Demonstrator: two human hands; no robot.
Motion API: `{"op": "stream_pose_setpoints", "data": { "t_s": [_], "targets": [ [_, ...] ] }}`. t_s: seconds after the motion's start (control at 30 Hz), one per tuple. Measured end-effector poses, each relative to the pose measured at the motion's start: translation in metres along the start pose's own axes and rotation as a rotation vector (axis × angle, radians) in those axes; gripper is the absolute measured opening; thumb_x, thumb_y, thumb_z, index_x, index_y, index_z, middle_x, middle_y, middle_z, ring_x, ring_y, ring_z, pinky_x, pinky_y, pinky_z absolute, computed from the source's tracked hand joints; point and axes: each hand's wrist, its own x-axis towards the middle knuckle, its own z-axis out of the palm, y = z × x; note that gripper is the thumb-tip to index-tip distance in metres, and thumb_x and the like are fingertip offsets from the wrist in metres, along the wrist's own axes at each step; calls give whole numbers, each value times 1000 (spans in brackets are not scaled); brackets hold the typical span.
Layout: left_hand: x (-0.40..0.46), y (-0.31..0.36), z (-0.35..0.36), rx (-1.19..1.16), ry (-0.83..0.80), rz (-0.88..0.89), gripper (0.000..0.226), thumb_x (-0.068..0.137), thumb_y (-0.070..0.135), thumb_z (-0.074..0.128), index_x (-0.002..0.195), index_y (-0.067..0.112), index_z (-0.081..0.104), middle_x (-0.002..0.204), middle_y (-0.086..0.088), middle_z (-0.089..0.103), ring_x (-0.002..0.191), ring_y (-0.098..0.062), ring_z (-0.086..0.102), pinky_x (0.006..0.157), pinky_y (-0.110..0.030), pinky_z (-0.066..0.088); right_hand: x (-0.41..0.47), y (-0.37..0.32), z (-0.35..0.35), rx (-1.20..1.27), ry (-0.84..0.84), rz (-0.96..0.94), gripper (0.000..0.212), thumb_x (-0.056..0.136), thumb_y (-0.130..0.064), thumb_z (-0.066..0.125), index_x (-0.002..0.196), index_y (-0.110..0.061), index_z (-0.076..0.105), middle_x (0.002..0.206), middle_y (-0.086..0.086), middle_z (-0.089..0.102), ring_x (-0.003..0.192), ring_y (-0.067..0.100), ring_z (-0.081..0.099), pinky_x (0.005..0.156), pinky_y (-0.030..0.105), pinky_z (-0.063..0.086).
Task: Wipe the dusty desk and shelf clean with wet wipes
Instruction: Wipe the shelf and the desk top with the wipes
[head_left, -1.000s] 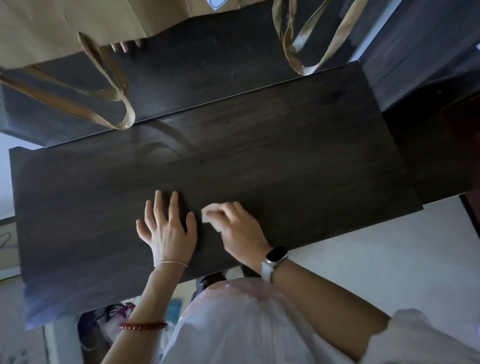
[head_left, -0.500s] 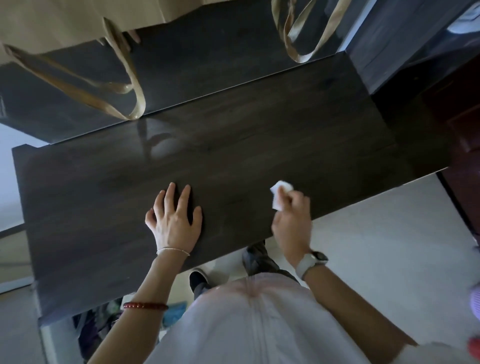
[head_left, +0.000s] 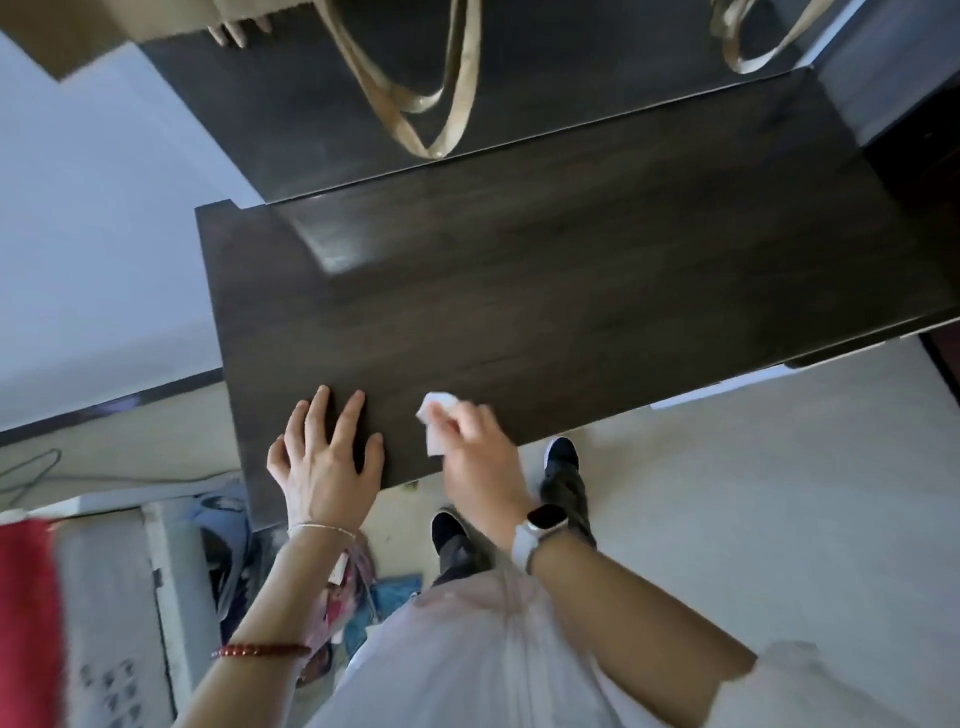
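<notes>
Wet wipe (head_left: 435, 423): light, limp, damp; pinched folded in right hand (head_left: 475, 457). Left hand (head_left: 327, 460): spread flat, empty, bracing desk (head_left: 571, 312).

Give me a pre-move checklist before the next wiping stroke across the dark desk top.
1. Wipe in hand: ok. The right hand pinches the white wet wipe in its grip.
2. Wipe on the surface: cannot tell; it sits at the near edge of the desk top, contact unclear.
3. Bracing hand: ok. The left hand lies flat on the desk near its front edge.
4. Stroke path: ok. The desk to the right of the wipe is bare.
5. Bag handles: ok. They hang over the raised shelf behind, off the desk top.
6. Dust remaining: cannot tell; the picture is blurred.
</notes>
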Motion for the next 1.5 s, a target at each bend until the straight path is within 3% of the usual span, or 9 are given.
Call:
{"op": "stream_pose_setpoints", "data": {
  "t_s": [0.1,0.27,0.5,0.7,0.97,1.13,1.27,1.4,1.5],
  "targets": [
    [-16,-41,-8,-5,1,-78,51,83,42,41,132,28,41,148,-9,29,137,-29,18,104,-54,18,-14,-12,2,13,-90,-156,42,73,-6,42,108,-17,62,90,6,54,78,22,43,52,31,45],
    [-33,-67,-11,-78,-14,-138,55,81,45,38,134,30,38,151,-7,23,137,-28,14,105,-53,16,18,33,-25,-59,164,447,48,69,14,50,114,-1,56,93,26,52,82,40,51,63,44,51],
    [-40,-96,-13,-211,24,-224,61,81,43,37,138,20,33,149,-6,29,138,-25,19,107,-52,19,-17,-83,36,193,-363,-411,52,69,10,57,115,-15,54,98,10,52,82,26,46,50,33,48],
    [-42,-110,-14,-325,0,-223,73,75,57,20,133,20,42,140,-6,43,133,-27,29,105,-52,22,87,-85,45,88,-270,-114,56,72,14,40,115,-17,57,100,12,47,92,30,43,66,46,48],
    [-50,-126,-19,-491,-40,-170,59,80,44,27,128,18,50,125,-13,53,117,-31,47,97,-50,36,30,-101,50,176,-569,-562,48,75,10,44,115,-12,60,92,16,54,80,33,48,53,38,46],
    [-57,-125,-21,-603,-39,-166,48,86,35,38,129,15,49,123,-12,52,114,-24,49,95,-36,41,69,-130,66,120,-388,-323,48,73,13,46,108,-15,63,96,13,52,85,31,45,59,43,48],
    [-54,-125,-28,-679,52,-341,38,92,12,45,130,17,47,125,-12,48,107,-26,53,87,-28,39,9,-131,61,195,-417,-557,34,79,2,55,109,-11,64,84,12,56,73,27,49,51,33,44],
    [-44,-114,-29,-625,8,-316,44,93,17,43,137,17,35,128,-12,45,106,-25,52,81,-25,35,-7,-99,45,206,-399,-452,40,85,-11,35,110,-16,66,82,10,56,76,16,38,53,27,40],
    [-37,-97,-23,-588,-73,-290,52,94,21,41,142,16,22,128,-16,43,108,-30,50,81,-28,36,-7,-63,24,150,-297,-291,43,79,3,43,108,-18,67,86,11,55,81,25,49,58,33,48]
  ]
}}
